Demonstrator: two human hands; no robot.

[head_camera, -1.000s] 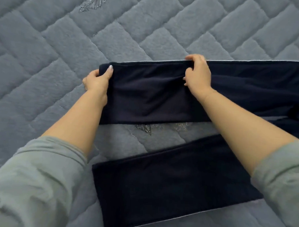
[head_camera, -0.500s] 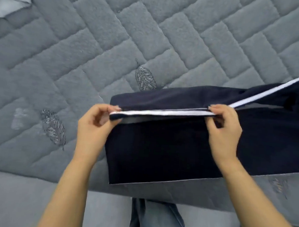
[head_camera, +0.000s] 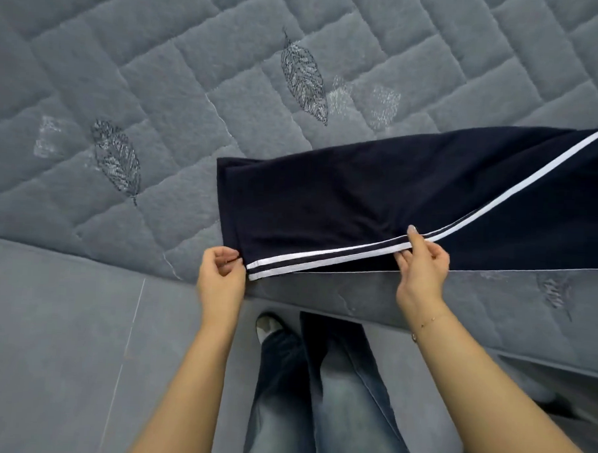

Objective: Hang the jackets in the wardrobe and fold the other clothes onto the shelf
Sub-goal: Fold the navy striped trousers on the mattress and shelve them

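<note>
Dark navy trousers with white side stripes lie on the grey quilted bed, their two legs laid one over the other and running off the right edge. My left hand pinches the hem corner at the striped near edge. My right hand pinches the same striped edge further right, lifting it slightly off the bed's near edge.
The bed's front edge runs diagonally below the trousers. My legs in jeans and a shoe stand on the grey floor beside the bed. Embroidered leaf patterns dot the cover.
The far trouser leg was folded toward me onto the near leg. Both hands drew the striped edge to the bed's front edge, so the two stripes now lie side by side.
</note>
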